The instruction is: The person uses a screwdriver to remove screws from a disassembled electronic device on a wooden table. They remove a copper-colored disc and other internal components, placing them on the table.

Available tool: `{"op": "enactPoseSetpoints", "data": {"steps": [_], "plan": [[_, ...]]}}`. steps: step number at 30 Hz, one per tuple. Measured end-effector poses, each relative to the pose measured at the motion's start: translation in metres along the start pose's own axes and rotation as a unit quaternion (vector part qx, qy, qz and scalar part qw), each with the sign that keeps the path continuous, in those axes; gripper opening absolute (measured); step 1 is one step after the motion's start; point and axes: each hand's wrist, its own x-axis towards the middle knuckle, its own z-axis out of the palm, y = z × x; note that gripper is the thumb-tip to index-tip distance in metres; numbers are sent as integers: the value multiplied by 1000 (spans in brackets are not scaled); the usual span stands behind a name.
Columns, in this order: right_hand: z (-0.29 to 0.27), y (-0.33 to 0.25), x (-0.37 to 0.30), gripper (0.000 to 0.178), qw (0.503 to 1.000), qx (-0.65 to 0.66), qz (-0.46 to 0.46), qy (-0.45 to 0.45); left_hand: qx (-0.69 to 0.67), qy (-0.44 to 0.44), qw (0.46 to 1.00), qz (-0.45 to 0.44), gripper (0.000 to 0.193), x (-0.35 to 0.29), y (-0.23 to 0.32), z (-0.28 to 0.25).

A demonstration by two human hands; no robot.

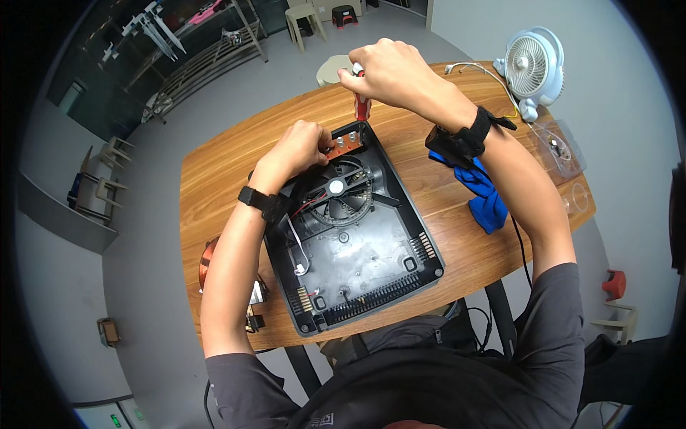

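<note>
A black plastic appliance housing (371, 250) lies open on the table, with a round cooling fan (336, 187) in its far half. At its far end sits a small orange-red circuit board (346, 145) with round light-coloured parts. My left hand (304, 146) is closed, fingers bent down at the board's left end; the fingertips are partly hidden. Wrapped in my right hand (391, 71) is a red-handled screwdriver (362, 109), held upright with its shaft pointing down at the housing's far right corner. Loose white wires (299, 247) lie inside the housing on the left.
A copper-coloured coil (207, 263) and other parts lie left of the housing, partly behind my left forearm. A blue cloth (482, 196) is on the right. Farther right are a white desk fan (532, 68), a clear plastic box (561, 150) and a cable. A stool (334, 70) stands behind the table (214, 171).
</note>
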Motion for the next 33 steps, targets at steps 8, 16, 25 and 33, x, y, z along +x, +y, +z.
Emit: {"op": "enactPoseSetpoints", "data": {"steps": [8, 16, 25, 33], "plan": [[-17, -10, -18, 41, 999, 46, -18, -5, 3, 31, 999, 34, 34, -4, -4, 3], [-24, -19, -42, 42, 998, 30, -61, -9, 8, 19, 999, 47, 46, -30, 22, -5], [-17, -19, -46, 42, 998, 27, -56, -4, 24, -12, 997, 73, 41, -59, 41, 6], [-21, -29, -44, 43, 999, -11, -50, -12, 35, 8, 992, 123, 41, -59, 41, 20]]}}
